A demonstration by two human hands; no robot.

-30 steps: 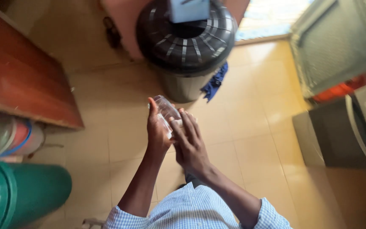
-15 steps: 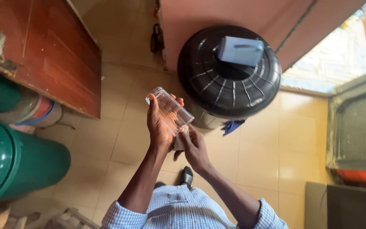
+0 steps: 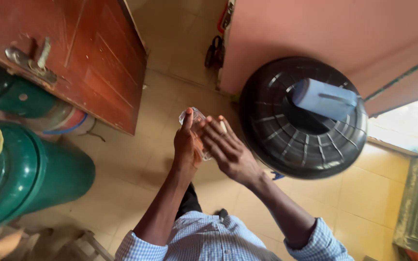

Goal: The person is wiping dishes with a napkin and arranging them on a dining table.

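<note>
A clear drinking glass (image 3: 197, 120) lies tilted between my two hands, mostly hidden by them. My left hand (image 3: 187, 145) grips it from the left side with the thumb up along its wall. My right hand (image 3: 228, 150) lies flat over the glass from the right, fingers spread across it. Both forearms come up from rolled blue checked sleeves at the bottom of the view.
A black ribbed bin lid (image 3: 306, 121) with a pale blue box (image 3: 325, 99) on top stands right of my hands. A red-brown wooden door (image 3: 88, 53) is at upper left, green barrels (image 3: 30, 179) at left, a pink wall (image 3: 325, 34) behind, yellow floor tiles (image 3: 136, 154) below.
The view has swung left and down. My right hand moved from under the glass to cover its side, and the glass is now largely hidden between both hands.
</note>
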